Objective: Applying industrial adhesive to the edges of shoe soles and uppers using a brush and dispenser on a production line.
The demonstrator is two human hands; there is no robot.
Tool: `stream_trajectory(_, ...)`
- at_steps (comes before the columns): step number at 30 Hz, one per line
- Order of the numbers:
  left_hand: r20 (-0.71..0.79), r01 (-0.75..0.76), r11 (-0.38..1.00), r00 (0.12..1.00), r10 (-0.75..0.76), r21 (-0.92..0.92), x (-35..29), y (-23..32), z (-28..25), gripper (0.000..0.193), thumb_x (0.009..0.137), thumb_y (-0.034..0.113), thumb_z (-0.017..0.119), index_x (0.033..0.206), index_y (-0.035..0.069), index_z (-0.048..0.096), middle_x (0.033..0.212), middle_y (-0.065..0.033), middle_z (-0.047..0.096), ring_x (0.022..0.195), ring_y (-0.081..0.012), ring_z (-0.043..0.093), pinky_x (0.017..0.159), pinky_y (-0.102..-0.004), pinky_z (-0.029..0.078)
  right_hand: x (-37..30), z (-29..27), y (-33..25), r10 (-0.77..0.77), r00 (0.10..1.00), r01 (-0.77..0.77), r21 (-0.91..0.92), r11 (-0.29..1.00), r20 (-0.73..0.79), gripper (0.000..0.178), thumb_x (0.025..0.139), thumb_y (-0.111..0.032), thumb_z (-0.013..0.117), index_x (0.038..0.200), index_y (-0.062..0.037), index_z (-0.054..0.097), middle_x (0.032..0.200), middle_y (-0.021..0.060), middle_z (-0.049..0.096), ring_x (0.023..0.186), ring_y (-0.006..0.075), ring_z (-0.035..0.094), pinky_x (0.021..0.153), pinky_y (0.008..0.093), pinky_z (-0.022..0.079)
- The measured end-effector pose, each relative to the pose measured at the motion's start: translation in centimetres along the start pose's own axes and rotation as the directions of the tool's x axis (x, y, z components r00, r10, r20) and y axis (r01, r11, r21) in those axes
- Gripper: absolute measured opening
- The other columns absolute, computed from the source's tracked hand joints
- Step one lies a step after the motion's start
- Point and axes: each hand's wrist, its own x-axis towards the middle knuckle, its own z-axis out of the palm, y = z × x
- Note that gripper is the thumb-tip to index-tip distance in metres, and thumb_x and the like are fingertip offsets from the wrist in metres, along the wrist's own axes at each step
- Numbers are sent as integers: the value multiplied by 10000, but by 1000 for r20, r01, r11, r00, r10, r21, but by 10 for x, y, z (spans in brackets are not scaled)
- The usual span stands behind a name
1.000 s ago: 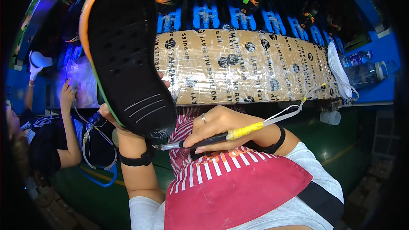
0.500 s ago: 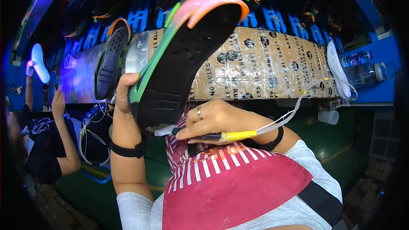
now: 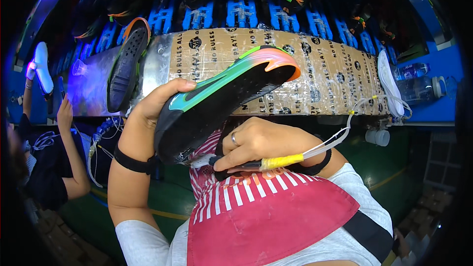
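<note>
A shoe sole (image 3: 212, 111), black inside with a green-to-orange sidewall, is gripped by my left hand (image 3: 160, 99) along its left edge, thumb on the sidewall. It is tilted, with its orange end up and to the right. In my right hand (image 3: 256, 143) is a brush (image 3: 241, 165) with a dark handle, yellow tape and thin clear tubing (image 3: 340, 134) trailing right. The whitish bristles touch the sole's lower black end, where the surface looks wet. My right fingers are closed round the handle.
A second sole (image 3: 128, 66) lies on the bench's left part. Printed cardboard (image 3: 310, 79) under clear film covers the bench. At right are a white sole-shaped piece (image 3: 388, 81), bottles (image 3: 419, 88) and a hanging cup (image 3: 378, 137). A co-worker's hand (image 3: 65, 113) is at far left. Blue racks (image 3: 241, 15) line the back.
My left hand has lowered and turned the sole, swinging its orange end down to the right and showing more sidewall. The brush has shifted slightly right and down with the sole's end.
</note>
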Motion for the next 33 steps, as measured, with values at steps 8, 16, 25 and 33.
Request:
stream_trajectory(8,106,235,972,966,-236,25,31,7,-18,391,781,221,595,1075,-35,577,940,-171,653,765,-234,653,718,-308,535,-10,0,4,-8,996,4,-43,999,-87,242,721,-92,588,947,-127,666,697,56,554,637,225,586,542,317,468)
stream_trajectory(16,95,77,996,992,-81,44,31,3,-16,397,782,235,583,1082,-25,580,950,-180,651,770,-242,656,709,-318,541,-20,-3,4,-3,986,-18,-126,992,-166,259,723,-80,588,963,-142,664,699,51,551,636,221,581,533,320,461)
stream_trajectory(25,55,133,988,989,-138,71,31,8,-15,386,781,227,581,1069,-30,585,938,-182,653,767,-247,657,708,-320,543,-26,-2,4,-41,984,-7,-264,965,-176,276,715,-81,583,980,-120,652,720,47,529,681,214,576,555,317,471)
stream_trajectory(33,128,91,994,987,-98,64,29,10,-20,346,782,203,589,1040,-27,603,943,-175,654,775,-233,651,724,-312,530,-36,-3,1,-37,972,-59,-391,918,-233,317,705,-80,575,1014,-119,633,763,50,537,683,197,569,538,295,475)
